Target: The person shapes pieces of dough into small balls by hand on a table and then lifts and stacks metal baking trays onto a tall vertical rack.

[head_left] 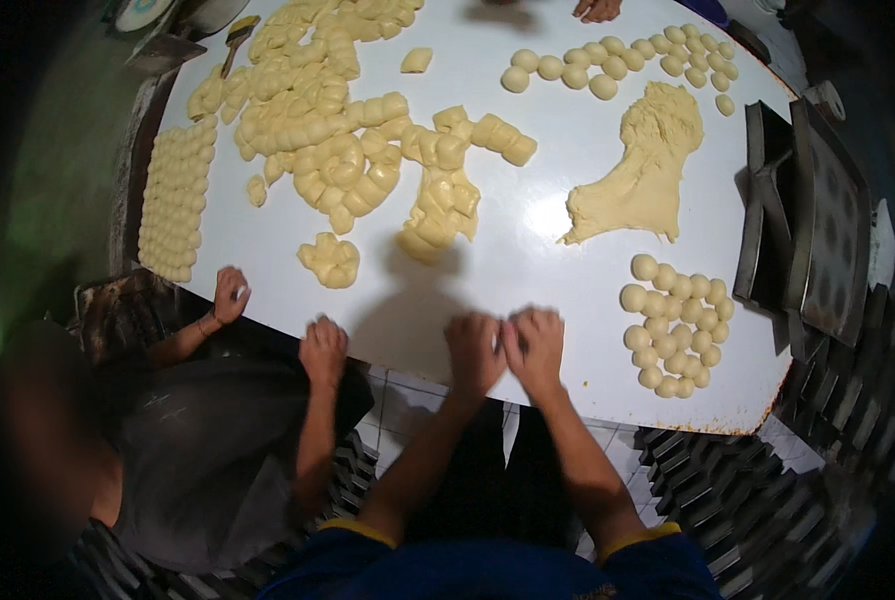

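Observation:
My left hand (475,350) and my right hand (533,350) are side by side on the white table (367,310) near its front edge, fingers curled down and thumbs almost meeting. Whatever they may hold is hidden under the fingers. A cluster of round dough balls (677,335) lies to their right. A large slab of dough (632,170) sits farther back on the right. Cut, lumpy dough pieces (352,170) spread over the left and middle, with a small lump (329,262) ahead of my left hand.
A co-worker (197,460) stands at my left, both hands at the table edge. Another person's hand (595,8) shows at the far side. Rows of balls (172,200), more balls (607,65) and a brush (237,35) lie around. Dark metal pans (822,230) stand on the right; stacked pans (717,500) fill below.

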